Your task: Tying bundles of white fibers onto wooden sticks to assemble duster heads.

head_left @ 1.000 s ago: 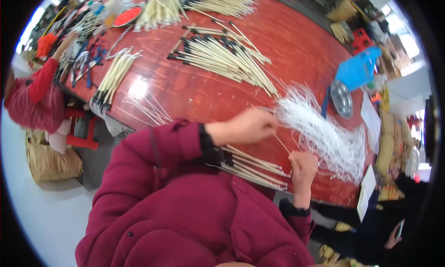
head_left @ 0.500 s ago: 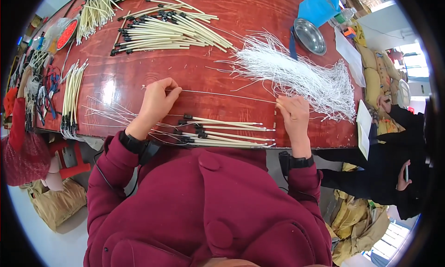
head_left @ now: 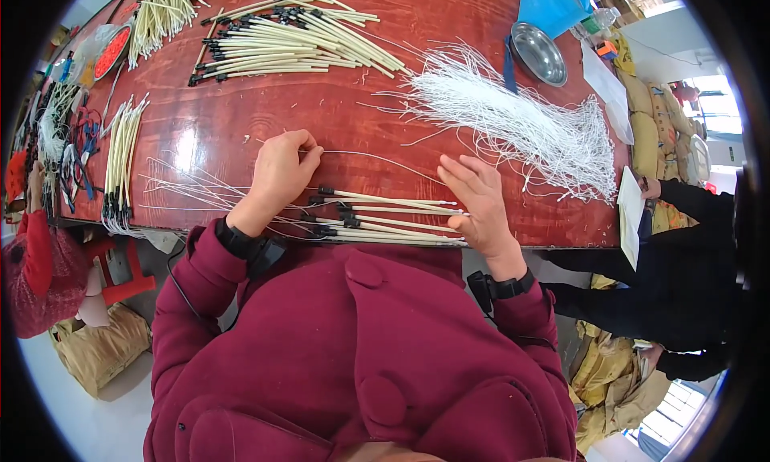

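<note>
My left hand (head_left: 285,172) is closed in a pinch on a thin white cord (head_left: 377,155), which bows off to the right. The cord's far part runs to the fingers of my right hand (head_left: 481,205), whose fingers are stretched out and thumb apart; whether the cord touches them I cannot tell. Below the hands, along the near table edge, lie several cream tubes (head_left: 401,209) with black end pieces at the left and white tips at the right. Loose white cords (head_left: 188,191) trail leftward from them, passing behind my left wrist.
A thick bundle of white cords (head_left: 521,117) lies to the right. Cream tubes (head_left: 273,45) are heaped at the far side, with another bunch (head_left: 124,157) at left. A metal bowl (head_left: 537,54) and blue container (head_left: 553,9) stand far right. People are on both sides.
My right hand has let its fingers spread and moved left, nearer my left hand. The cord, straight and taut before, now sags in a curve. My left hand keeps its pinch.
</note>
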The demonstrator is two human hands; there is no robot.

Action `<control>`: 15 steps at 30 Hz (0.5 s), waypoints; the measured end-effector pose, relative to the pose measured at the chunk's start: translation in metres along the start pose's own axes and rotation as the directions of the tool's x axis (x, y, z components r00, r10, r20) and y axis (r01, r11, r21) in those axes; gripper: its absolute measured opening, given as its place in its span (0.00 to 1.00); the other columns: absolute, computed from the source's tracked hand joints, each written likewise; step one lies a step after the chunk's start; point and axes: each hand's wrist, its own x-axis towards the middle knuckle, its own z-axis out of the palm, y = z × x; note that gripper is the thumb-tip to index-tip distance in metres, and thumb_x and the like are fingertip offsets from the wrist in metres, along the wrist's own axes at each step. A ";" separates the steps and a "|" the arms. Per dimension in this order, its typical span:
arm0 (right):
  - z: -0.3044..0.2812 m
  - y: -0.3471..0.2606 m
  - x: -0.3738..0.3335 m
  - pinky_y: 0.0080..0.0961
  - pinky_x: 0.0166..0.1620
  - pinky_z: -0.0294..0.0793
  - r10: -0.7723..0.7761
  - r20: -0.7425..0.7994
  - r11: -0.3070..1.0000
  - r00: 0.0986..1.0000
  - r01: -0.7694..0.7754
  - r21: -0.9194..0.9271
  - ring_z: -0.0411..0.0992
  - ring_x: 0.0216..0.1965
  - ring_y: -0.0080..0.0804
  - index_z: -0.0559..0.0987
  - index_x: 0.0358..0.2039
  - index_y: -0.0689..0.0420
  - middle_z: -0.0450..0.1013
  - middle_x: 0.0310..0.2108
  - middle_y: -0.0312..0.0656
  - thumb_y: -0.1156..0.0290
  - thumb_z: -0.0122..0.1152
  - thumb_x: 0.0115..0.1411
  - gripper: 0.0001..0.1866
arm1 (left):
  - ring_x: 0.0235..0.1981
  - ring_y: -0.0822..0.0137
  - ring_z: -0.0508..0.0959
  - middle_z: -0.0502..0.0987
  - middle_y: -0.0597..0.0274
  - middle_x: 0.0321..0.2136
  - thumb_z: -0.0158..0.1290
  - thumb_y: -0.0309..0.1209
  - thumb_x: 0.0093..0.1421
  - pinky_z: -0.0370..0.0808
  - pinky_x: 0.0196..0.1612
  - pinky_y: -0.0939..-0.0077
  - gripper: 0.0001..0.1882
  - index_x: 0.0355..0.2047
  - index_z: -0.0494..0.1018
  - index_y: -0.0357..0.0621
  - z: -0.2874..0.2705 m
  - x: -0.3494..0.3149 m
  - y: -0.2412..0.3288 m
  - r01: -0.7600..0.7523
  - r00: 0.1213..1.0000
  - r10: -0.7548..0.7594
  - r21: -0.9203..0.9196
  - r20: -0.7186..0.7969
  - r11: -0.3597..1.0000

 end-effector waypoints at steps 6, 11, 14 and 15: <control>0.014 0.003 -0.009 0.46 0.66 0.61 -0.054 0.134 0.998 0.989 0.058 -0.026 0.66 0.64 0.49 0.78 0.59 0.62 0.70 0.65 0.44 0.28 0.34 0.68 0.48 | 0.28 0.56 0.83 0.82 0.48 0.26 0.61 0.28 0.62 0.77 0.34 0.67 0.08 0.33 0.79 0.34 -0.001 0.000 0.002 0.005 1.000 -0.005 -0.006 0.007 1.000; 0.008 0.018 -0.011 0.44 0.66 0.61 0.061 0.081 0.998 0.995 -0.060 -0.022 0.66 0.64 0.49 0.77 0.60 0.63 0.70 0.65 0.47 0.29 0.37 0.68 0.47 | 0.27 0.57 0.82 0.81 0.48 0.26 0.60 0.28 0.62 0.76 0.34 0.67 0.08 0.33 0.79 0.34 -0.002 -0.003 0.005 0.017 0.999 -0.013 -0.154 0.030 0.988; 0.004 0.030 -0.017 0.44 0.66 0.61 0.120 0.062 0.988 0.991 -0.113 -0.101 0.66 0.64 0.49 0.76 0.60 0.63 0.69 0.65 0.48 0.31 0.38 0.69 0.46 | 0.27 0.55 0.82 0.81 0.48 0.26 0.60 0.27 0.62 0.76 0.34 0.66 0.07 0.33 0.78 0.34 -0.001 -0.005 0.019 0.077 0.994 -0.062 -0.172 0.091 0.982; 0.002 0.033 -0.020 0.43 0.66 0.61 0.148 0.051 0.980 0.988 -0.140 -0.139 0.66 0.64 0.49 0.76 0.60 0.63 0.69 0.65 0.48 0.31 0.38 0.69 0.45 | 0.27 0.55 0.82 0.81 0.48 0.26 0.60 0.27 0.62 0.76 0.34 0.66 0.07 0.33 0.78 0.34 0.002 -0.005 0.021 0.076 0.994 -0.061 -0.176 0.089 0.981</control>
